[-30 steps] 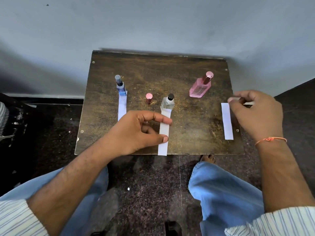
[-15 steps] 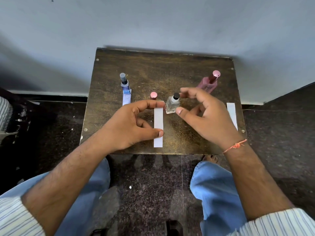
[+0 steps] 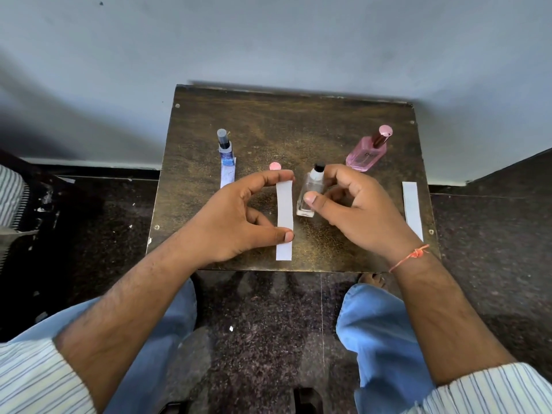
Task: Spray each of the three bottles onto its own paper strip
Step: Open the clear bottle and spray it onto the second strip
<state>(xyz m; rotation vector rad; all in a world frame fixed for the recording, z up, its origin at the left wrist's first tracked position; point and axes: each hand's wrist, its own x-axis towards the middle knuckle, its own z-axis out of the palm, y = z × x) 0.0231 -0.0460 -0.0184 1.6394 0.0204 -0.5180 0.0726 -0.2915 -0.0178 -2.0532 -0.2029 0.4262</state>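
Note:
A small clear bottle (image 3: 309, 191) with a black nozzle is gripped by my right hand (image 3: 355, 210) between thumb and fingers, just right of the middle paper strip (image 3: 284, 216). My left hand (image 3: 236, 216) pins that strip between forefinger at its top and thumb near its bottom. A blue bottle (image 3: 225, 149) stands at the back left on the top end of the left strip (image 3: 227, 176). The pink bottle (image 3: 369, 150) stands at the back right. The right strip (image 3: 412, 209) lies by the table's right edge.
A small pink cap (image 3: 274, 166) stands behind my left forefinger. The dark wooden table (image 3: 286, 121) sits against a grey wall. My knees in blue trousers are below the front edge, over a dark speckled floor.
My right hand came across from the right strip and closed on the clear bottle, lifting it slightly toward me. My left hand stays on the middle strip.

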